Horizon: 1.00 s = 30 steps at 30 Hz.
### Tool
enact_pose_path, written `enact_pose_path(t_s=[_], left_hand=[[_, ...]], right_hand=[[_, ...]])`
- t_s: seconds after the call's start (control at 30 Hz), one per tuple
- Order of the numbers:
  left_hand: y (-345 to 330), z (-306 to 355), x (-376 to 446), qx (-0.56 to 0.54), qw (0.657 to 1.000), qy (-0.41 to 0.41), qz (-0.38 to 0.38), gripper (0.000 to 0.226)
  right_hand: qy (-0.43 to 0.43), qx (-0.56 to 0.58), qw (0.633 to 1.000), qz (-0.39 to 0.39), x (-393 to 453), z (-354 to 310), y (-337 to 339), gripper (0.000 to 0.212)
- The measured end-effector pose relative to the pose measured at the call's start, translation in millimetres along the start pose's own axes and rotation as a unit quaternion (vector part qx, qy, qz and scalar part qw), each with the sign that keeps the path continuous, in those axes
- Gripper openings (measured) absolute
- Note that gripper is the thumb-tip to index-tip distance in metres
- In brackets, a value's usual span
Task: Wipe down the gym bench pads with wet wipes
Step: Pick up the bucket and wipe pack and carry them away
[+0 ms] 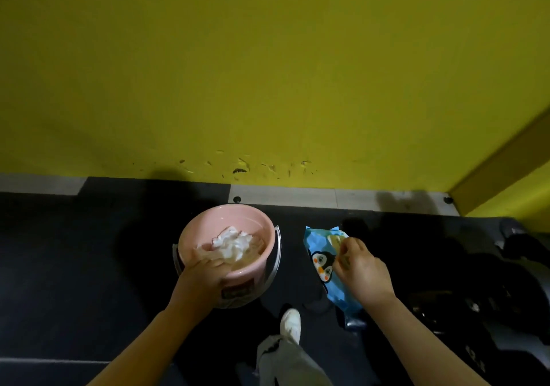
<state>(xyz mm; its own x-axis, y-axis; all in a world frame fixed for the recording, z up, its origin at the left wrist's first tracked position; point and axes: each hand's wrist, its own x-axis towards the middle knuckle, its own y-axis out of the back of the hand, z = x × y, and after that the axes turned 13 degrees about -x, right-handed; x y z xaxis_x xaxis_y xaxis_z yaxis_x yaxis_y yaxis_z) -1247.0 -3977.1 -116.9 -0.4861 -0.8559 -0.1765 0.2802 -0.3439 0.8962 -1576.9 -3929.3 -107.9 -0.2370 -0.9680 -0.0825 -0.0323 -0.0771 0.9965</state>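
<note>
A pink bucket (262, 228) with a clear handle stands on the dark floor and holds crumpled white and beige wipes (232, 242). My left hand (202, 278) lies on its near rim with the fingers curled over the edge, touching the beige wipes. To the right lies a blue wet wipe pack (321, 260) with a penguin print. My right hand (363, 272) rests on the pack, its fingertips pinching at the opening on top. Whether a wipe is between the fingers is hidden. The bench pads are lost in the dark area at the right.
A yellow wall (268, 73) rises right behind the bucket, with a pale floor strip (297, 196) at its foot. Black gym equipment (491, 296) fills the right side. My white shoe (291, 323) and grey trouser leg stand between my arms.
</note>
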Motion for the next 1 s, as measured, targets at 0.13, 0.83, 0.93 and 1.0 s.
enact_pose_path(t_s=[0.13,0.83,0.93,1.0], left_hand=[[10,5,70,-0.04,0.999,0.0,0.026,0.028],[34,-119,364,-0.021,0.999,0.029,-0.014,0.013],[28,-141,398,-0.023,0.998,0.051,-0.033,0.013],[20,-157,422,-0.033,0.996,0.071,-0.041,0.018]], right_hand=[[0.031,0.015,0.999,-0.022,87,18,-1,0.024],[0.014,0.036,0.997,-0.073,403,-26,-50,0.021],[-0.004,0.06,0.994,-0.089,436,-35,-68,0.02],[-0.021,0.076,0.991,-0.109,458,-39,-85,0.02]])
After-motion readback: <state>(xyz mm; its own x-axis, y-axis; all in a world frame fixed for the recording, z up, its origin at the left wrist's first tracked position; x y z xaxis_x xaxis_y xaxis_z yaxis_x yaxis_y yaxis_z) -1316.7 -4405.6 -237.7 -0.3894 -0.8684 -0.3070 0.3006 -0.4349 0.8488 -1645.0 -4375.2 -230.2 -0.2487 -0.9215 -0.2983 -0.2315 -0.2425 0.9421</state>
